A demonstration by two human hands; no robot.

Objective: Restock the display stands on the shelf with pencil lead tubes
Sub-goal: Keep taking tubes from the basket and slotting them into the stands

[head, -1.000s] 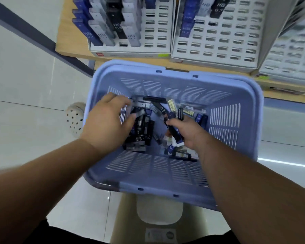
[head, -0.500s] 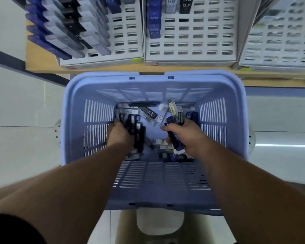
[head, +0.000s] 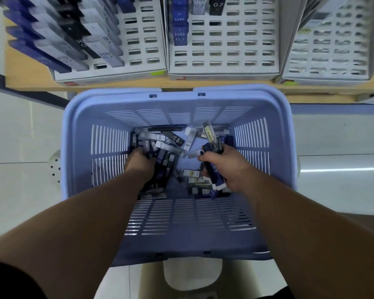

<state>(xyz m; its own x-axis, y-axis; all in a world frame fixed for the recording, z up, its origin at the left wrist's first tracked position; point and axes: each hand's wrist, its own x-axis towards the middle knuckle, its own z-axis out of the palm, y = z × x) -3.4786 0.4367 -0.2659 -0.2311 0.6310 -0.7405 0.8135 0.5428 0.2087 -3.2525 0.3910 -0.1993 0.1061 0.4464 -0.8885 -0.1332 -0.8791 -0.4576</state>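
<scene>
A light-blue slotted basket [head: 181, 100] holds a loose heap of pencil lead tubes [head: 171, 139], black, grey and blue, on its floor. My left hand [head: 139, 162] reaches down into the left part of the heap; its fingers are buried among the tubes, so its hold is hidden. My right hand [head: 227, 167] grips a bundle of several tubes [head: 214, 173], blue and black, above the right part of the heap. Three white display stands line the shelf beyond the basket: the left stand [head: 138, 42] is largely filled, the middle stand [head: 225, 44] holds a few tubes, the right stand [head: 328, 46] is blurred.
The stands sit on a wooden shelf [head: 30, 85] just past the basket's far rim. Pale floor tiles [head: 20, 137] lie on both sides. A white perforated object [head: 54, 167] shows at the basket's left, and a white stool seat [head: 192, 275] under its near edge.
The view has swung so the basket sits centred under the stands. My left hand has gone from the heap's top down deeper into its left side. My right hand keeps its bundle.
</scene>
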